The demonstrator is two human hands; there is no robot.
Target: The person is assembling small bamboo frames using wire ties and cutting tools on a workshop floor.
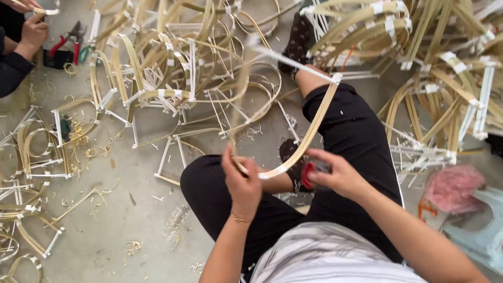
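Bent cane frames (173, 78), taped white at the joints, are heaped over the grey floor (120, 220) ahead of me, and a second pile (440, 68) rises to my right. I sit on the floor in black trousers (351, 131), knees bent up. A pale blue plastic stool (479, 230) stands by my right side with a pink bundle (453, 187) just beside it. Across my lap runs one long cane strip (314, 123), curving up from my hands to a white taped joint above my right knee. My left hand (242, 181) is clenched around the lower end of that strip, thumb on top. My right hand (335, 173) grips a small red roll (309, 174) close against the strip's end. At the far left another person's hands (31, 29) hold a thin piece of cane, with red-handled pliers (68, 44) lying just beside them. Shavings (84, 141) litter the floor.
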